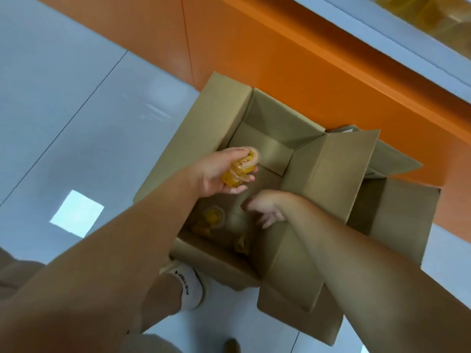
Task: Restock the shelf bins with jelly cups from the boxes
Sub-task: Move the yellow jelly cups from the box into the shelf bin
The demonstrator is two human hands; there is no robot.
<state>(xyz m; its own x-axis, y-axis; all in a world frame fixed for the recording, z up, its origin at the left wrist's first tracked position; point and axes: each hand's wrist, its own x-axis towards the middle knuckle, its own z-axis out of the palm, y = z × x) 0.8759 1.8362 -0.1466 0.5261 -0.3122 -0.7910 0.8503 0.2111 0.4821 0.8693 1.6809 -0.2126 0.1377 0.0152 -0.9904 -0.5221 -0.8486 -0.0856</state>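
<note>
Head view, steeply down, near box (pixel 275 115)

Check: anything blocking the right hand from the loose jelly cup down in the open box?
Nothing visible. The right hand is inside the box, below its flaps, and only bare cardboard floor shows between it and the jelly cup. The left hand holds a stack of cups higher up, clear of that gap.

Shelf bin (pixel 433 17) cut off top right, blurred, jelly cups (pixel 215 217) low in box (pixel 314 179) dim, indistinct
</note>
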